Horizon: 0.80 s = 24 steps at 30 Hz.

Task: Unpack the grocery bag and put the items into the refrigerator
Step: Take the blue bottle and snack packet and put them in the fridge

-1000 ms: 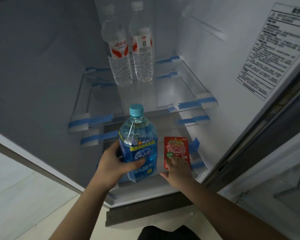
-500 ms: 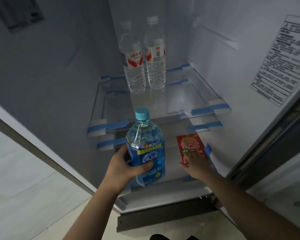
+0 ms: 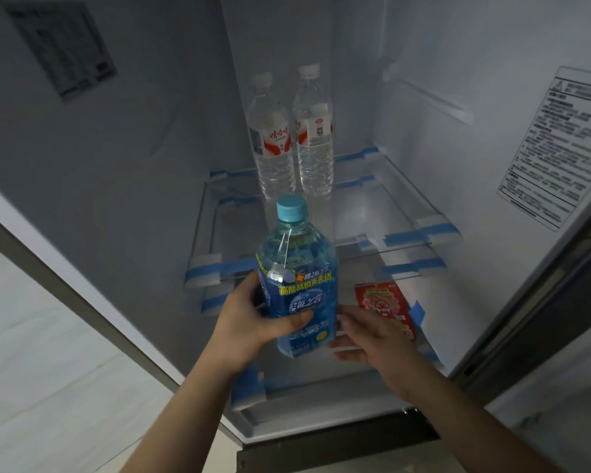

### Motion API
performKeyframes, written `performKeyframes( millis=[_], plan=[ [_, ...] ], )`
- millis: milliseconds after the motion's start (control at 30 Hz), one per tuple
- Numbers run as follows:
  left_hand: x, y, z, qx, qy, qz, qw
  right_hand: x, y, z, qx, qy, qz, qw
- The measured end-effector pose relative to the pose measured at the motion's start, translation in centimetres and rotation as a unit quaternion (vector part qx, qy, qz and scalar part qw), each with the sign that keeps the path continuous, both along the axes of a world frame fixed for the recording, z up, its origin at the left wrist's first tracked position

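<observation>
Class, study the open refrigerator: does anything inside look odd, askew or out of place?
Yes: blue tape strips and white foam pads remain on the glass shelf edges, like unremoved shipping packing. The two water bottles stand upright; nothing is spilled.

Head view, dim, bluish-grey cast. Fridge interior unlit: left wall [image 3: 93, 165] darkest, right wall [image 3: 440, 186] paler. Light seems to enter from the front right. Soft sheen on glass shelf [image 3: 372, 206]; no hard glare. Wide-angle bending: door frame and walls lean outward at edges. Sticker text [image 3: 560, 148] soft, unreadable. Centre fairly sharp.
</observation>
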State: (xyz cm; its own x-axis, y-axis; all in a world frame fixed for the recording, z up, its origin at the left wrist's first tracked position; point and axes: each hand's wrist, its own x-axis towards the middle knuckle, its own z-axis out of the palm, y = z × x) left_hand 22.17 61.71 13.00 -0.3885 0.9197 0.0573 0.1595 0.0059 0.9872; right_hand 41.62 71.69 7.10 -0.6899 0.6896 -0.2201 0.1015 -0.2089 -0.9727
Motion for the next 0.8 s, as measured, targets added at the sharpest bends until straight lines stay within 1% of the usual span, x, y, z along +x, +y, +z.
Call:
performKeyframes(
  millis=[267,400,567,800],
  plan=[
    [-0.2,1.6,3.1,0.014,0.014,-0.032,0.999,0.2,0.2,3.1,0.027,0.059,-0.034,0.997],
    [-0.2,2.6,4.9,0.034,0.016,-0.030,0.999,0.0,0.9,5.0,0.074,0.073,-0.044,0.994],
    [-0.9,4.4,6.8,0.061,-0.007,-0.024,0.998,-0.8,2.0,7.4,0.130,0.099,-0.059,0.985],
    [-1.2,7.7,8.1,0.097,-0.031,0.014,0.995,-3.8,5.3,8.4,0.249,0.060,-0.105,0.961]
  ],
)
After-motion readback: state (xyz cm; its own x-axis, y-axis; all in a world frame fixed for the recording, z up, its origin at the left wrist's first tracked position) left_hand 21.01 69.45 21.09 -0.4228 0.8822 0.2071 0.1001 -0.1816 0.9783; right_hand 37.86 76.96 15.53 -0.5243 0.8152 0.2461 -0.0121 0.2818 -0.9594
